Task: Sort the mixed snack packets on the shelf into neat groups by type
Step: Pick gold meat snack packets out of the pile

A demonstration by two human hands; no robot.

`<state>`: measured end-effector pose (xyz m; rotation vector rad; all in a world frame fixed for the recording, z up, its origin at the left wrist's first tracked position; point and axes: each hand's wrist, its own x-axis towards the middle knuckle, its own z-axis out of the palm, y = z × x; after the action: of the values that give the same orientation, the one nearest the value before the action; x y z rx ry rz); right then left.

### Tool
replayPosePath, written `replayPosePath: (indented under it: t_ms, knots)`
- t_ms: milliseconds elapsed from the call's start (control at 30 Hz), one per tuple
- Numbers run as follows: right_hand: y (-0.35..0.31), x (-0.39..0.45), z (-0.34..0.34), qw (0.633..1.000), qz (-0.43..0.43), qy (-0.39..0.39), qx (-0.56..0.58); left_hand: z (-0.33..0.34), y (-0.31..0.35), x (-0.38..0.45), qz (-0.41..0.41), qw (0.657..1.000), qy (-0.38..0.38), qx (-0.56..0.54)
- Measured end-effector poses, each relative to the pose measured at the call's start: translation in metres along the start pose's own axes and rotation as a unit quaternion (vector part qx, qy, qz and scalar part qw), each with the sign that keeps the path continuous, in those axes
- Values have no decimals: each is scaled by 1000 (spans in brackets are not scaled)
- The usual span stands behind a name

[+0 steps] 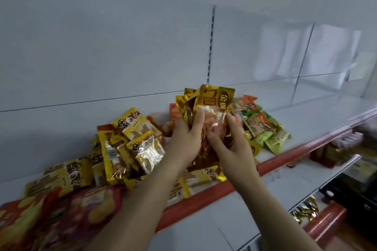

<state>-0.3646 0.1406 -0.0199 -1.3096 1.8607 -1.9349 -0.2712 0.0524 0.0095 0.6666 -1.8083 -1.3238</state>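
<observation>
Blurred red and yellow snack bags (51, 216) lie closest, at the lower left, on the white shelf with a red front edge (289, 161). Left of the grip, a loose heap of yellow and brown foil packets (126, 144) spreads across the shelf. At the centre, the left hand (183, 140) and right hand (232, 144) together clasp a bunch of gold foil packets with clear windows (210, 108), held upright just above the shelf; left fingers curl around one side, right fingers and thumb pinch the other. Right of the grip, behind the right hand, orange and green packets (261, 126) lie piled together.
</observation>
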Motion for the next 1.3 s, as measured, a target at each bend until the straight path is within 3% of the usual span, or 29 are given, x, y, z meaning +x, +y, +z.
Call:
replayPosePath:
  t_ms: [133, 233, 433, 733, 900, 1033, 1300]
  knots:
    - [28, 13, -88, 997, 4, 79, -9, 91, 6, 9, 31, 999, 15, -33]
    - [48, 25, -157, 994, 9, 105, -5, 163, 4, 21, 39, 996, -29, -81]
    - [91, 46, -280, 987, 32, 158, -8, 301, 5, 43, -47, 964, -131, -226]
    - [173, 108, -431, 979, 55, 193, -37, 502, -2, 112, -15, 987, -104, -119]
    - [212, 166, -522, 961, 56, 250, -106, 613, 5, 163, -54, 959, -221, -166]
    - [244, 211, -599, 950, 58, 276, -135, 701, 14, 204, -7, 950, -282, -134]
    - [341, 311, -742, 953, 86, 241, -164, 861, -2, 295, 15, 973, -227, -45]
